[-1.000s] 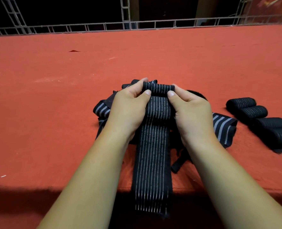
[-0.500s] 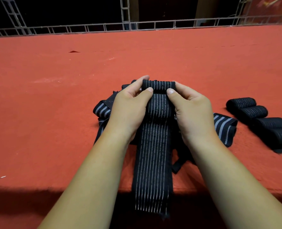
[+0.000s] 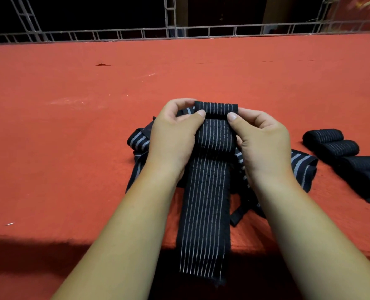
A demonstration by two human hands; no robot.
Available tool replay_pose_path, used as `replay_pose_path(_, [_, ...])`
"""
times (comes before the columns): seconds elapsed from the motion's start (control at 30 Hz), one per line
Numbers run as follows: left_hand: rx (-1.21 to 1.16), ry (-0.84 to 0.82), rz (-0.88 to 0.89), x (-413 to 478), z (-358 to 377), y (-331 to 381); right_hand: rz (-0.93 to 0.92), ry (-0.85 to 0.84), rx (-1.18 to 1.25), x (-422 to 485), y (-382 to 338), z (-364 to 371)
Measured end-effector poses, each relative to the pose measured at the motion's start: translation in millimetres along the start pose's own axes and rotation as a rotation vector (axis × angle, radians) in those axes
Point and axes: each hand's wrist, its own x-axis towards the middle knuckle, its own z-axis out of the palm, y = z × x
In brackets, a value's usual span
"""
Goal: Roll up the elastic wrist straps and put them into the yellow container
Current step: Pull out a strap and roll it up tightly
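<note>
A black elastic wrist strap [image 3: 205,204] with thin white stripes runs from my hands down over the table's near edge. Its far end is a small tight roll [image 3: 216,107]. My left hand [image 3: 173,137] pinches the roll's left side and my right hand [image 3: 262,139] pinches its right side, thumbs on top. Under my hands lies a loose pile of unrolled straps [image 3: 139,141], spilling out on both sides. Several rolled straps [image 3: 340,148] sit in a row at the right. No yellow container is in view.
The table is covered in red felt [image 3: 93,148], and its near edge [image 3: 71,237] runs below my forearms. A metal truss rail [image 3: 136,33] borders the far side, with darkness beyond.
The roll at the strap's far end has grown slightly and sits a little higher. My thumbs have shifted onto its near side. The hanging tail is a bit shorter.
</note>
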Motion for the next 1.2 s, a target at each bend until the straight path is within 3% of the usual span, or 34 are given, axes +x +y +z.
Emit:
replay_pose_path(0.47, [-0.016, 0.059, 0.007, 4.2, 0.4, -3.7, -0.073, 0.033, -0.14, -1.3, 3.8, 1.1])
replay_pose_path(0.63, [0.007, 0.029, 0.022, 5.3, -4.6, -5.2, -0.047, 0.033, -0.146, -1.2, 5.9, 0.6])
replay_pose_path(0.77, [0.015, -0.006, 0.031, 5.4, -8.4, -4.5, 0.083, -0.054, 0.014, -3.6, -2.9, 7.5])
replay_pose_path(0.93, [0.054, -0.043, 0.042, 0.4, -5.8, -4.3, 0.155, -0.147, -0.218, -1.7, -4.0, 3.4])
replay_pose_path(1.03, [0.112, -0.058, 0.05, -2.2, -5.0, -5.5, 0.097, -0.133, -0.341, -3.1, -6.5, 0.5])
replay_pose_path(1.2, [0.111, -0.073, -0.036, -0.9, -4.3, -1.0, 0.049, -0.078, -0.267, -0.7, -4.6, -0.9])
